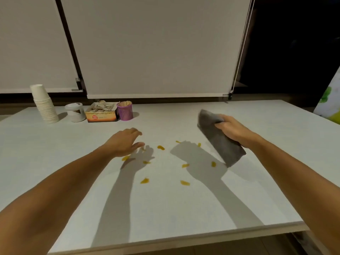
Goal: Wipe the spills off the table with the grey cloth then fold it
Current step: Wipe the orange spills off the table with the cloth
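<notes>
My right hand (232,128) grips a folded grey cloth (219,142) and holds it above the white table (165,208) on the right side; the cloth hangs down and toward me. Several yellow-orange spills (161,147) are scattered across the middle of the table, between my two arms. My left hand (126,141) hovers over the left part of the spills with fingers apart and nothing in it.
At the back left stand a stack of white paper cups (45,104), a white round container (75,112), a cardboard box of sachets (101,113) and a purple cup of wooden sticks (125,110). The table's front edge (184,238) runs close to me.
</notes>
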`<state>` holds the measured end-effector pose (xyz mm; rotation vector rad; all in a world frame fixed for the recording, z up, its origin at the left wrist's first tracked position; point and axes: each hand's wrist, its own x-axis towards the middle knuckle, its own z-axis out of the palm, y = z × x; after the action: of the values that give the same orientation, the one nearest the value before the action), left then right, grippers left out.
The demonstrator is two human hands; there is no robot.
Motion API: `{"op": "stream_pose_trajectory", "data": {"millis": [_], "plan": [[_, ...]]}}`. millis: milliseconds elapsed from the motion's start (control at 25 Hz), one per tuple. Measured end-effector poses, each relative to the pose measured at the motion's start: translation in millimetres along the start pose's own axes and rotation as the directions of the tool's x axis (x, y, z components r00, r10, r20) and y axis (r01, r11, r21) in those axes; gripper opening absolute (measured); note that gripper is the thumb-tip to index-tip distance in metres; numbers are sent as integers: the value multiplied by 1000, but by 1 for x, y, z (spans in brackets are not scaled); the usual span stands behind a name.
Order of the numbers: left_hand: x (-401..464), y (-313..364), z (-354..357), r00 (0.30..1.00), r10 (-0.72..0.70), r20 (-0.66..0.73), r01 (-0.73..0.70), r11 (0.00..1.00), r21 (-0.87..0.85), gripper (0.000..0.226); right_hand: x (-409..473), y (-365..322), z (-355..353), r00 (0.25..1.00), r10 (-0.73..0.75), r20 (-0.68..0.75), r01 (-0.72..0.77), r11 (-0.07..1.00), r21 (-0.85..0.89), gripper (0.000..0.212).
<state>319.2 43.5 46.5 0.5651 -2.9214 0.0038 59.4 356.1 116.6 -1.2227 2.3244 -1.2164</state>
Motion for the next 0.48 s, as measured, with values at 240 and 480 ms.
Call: {"op": "stream_pose_trajectory", "data": {"millis": [240, 480], "plan": [[-53, -80, 27, 984, -132, 119, 127, 991, 49, 81, -24, 11, 64, 966, -128, -224, -36, 794, -607, 64], [-80, -127, 58, 981, -175, 79, 176, 984, -10, 93, -54, 47, 125, 913, 374, 162, -177, 722, -669, 116]]}}
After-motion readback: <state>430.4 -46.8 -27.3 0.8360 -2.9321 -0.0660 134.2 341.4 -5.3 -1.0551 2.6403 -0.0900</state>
